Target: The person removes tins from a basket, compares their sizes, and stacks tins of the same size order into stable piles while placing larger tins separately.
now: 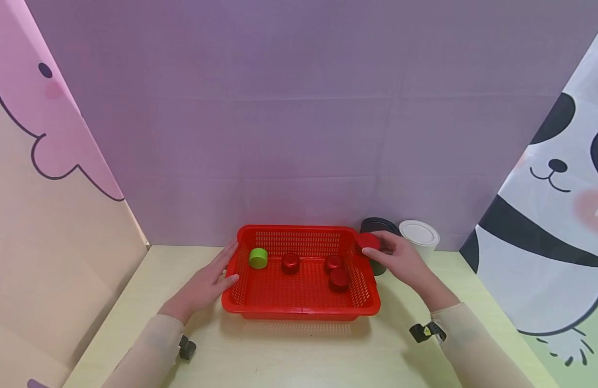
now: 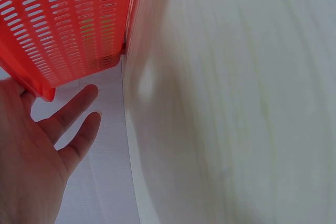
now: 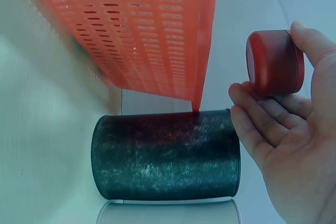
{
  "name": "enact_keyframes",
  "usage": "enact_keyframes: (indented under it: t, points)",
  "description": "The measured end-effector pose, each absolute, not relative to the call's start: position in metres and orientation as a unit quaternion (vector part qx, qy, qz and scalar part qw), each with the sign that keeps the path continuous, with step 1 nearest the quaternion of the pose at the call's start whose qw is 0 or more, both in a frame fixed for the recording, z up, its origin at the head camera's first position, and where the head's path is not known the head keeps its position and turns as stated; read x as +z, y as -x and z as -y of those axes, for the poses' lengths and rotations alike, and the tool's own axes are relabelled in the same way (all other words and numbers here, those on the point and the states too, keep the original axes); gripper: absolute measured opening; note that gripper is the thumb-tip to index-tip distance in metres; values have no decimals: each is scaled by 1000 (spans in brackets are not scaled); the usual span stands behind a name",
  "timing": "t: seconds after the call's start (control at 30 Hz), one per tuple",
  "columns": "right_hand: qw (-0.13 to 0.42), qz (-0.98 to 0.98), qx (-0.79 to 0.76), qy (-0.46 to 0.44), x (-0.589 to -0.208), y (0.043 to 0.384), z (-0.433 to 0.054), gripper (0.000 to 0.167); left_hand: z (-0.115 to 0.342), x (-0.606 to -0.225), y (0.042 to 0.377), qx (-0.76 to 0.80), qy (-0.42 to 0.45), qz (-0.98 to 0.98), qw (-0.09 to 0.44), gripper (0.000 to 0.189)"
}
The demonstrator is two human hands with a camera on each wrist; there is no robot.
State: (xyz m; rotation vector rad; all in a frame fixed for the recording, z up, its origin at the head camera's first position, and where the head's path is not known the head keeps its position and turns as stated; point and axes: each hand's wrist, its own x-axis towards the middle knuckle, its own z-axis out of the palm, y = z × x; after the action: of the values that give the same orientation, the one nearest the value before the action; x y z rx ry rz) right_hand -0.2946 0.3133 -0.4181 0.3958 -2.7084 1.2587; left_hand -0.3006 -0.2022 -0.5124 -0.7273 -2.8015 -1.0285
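My right hand (image 1: 404, 260) holds a small red round tin (image 3: 274, 62) between thumb and fingers. It is above the right rim of a red slotted plastic basket (image 1: 299, 310). On the left side, my left hand (image 1: 205, 285) rests at the basket's rim with its fingers mostly straight. Inside the basket are a lime-green round tin (image 1: 258, 258) at the left, a dark red tin (image 1: 290, 263) near the middle, and two more dark red tins toward the right, the rear one (image 1: 333, 263) close to the front one (image 1: 339, 280).
Beside the basket's right end stands a black can (image 3: 165, 156), partly behind my right hand. A white lidded tub (image 1: 420, 233) is right of it. A purple cloth wall (image 1: 299, 134) closes off the back of the pale table (image 1: 289, 355).
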Motion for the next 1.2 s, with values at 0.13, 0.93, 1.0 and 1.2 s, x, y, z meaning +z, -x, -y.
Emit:
enact_keyframes:
  t: [0.13,0.93,1.0,1.2]
  points:
    - [68,894,423,-130,-419,291,-319,51,202,-511,299,-335,234,912,34,87]
    - [92,898,418,-103,-443,284,-348,53,202,-512,299,-333,226,915,29,88]
    - [93,900,415,-100,-446,285,-349,54,202,-512,299,-336,224,915,26,89]
    - [94,899,418,-93,-455,286,-352,56,202,-512,299,-339,232,911,35,88]
